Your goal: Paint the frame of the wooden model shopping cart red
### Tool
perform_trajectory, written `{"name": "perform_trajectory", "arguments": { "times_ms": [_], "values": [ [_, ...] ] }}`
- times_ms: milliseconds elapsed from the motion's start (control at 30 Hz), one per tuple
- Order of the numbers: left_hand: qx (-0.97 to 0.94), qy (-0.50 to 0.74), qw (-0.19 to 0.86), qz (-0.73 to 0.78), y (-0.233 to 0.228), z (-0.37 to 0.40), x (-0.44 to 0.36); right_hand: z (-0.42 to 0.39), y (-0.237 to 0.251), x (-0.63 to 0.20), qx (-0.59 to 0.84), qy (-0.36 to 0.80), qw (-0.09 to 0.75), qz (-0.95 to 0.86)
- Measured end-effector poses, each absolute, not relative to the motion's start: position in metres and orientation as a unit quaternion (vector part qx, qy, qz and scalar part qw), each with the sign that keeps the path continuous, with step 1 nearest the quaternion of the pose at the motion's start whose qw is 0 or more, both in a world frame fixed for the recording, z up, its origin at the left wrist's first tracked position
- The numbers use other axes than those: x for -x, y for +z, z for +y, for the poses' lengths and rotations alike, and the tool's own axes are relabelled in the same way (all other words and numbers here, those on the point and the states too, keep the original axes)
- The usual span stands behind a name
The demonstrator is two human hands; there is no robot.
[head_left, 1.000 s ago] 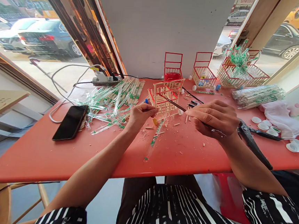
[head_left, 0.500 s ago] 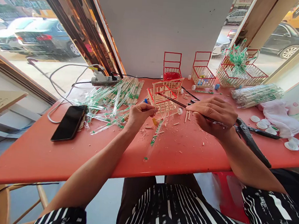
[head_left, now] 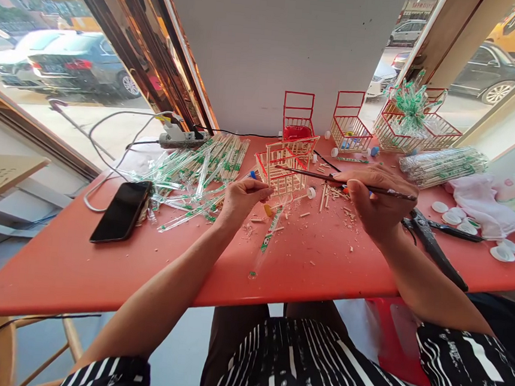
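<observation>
A small cart-shaped basket (head_left: 285, 170) made of pale sticks with red edges stands on the red table (head_left: 97, 269). My left hand (head_left: 240, 197) pinches its near left corner with thumb and fingertips. My right hand (head_left: 380, 205) holds a thin dark paintbrush (head_left: 326, 177) almost level, with the brush tip at the basket's red rim. Wood chips and short stick pieces lie on the table between my hands.
A black phone (head_left: 122, 210) lies at the left beside a heap of wrapped chopsticks (head_left: 196, 166) and a power strip (head_left: 182, 138). Finished red baskets (head_left: 350, 126) stand at the back. Black scissors (head_left: 433, 244), white caps (head_left: 456, 217) and a cloth (head_left: 482, 197) lie at the right.
My right hand has turned and lifted, so the paintbrush now lies nearly level with its tip at the basket rim. My left hand has stayed on the basket.
</observation>
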State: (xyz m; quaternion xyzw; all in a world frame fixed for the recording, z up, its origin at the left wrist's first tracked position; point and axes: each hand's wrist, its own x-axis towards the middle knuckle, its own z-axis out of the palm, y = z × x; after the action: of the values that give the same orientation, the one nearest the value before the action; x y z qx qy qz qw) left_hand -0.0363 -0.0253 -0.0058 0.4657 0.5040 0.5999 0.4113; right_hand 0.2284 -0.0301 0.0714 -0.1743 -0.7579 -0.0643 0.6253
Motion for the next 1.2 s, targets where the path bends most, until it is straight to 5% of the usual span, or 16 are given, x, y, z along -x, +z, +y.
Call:
{"name": "perform_trajectory", "arguments": {
  "times_ms": [400,1200],
  "values": [
    [-0.467,0.599,0.408,0.507,-0.005,-0.025,0.036,-0.019,0.06,-0.222,0.296,0.063,0.657,-0.691],
    [-0.46,0.604,0.408,0.507,-0.004,-0.025,0.034,-0.016,0.07,-0.227,0.337,0.084,0.68,-0.646]
  ]
}}
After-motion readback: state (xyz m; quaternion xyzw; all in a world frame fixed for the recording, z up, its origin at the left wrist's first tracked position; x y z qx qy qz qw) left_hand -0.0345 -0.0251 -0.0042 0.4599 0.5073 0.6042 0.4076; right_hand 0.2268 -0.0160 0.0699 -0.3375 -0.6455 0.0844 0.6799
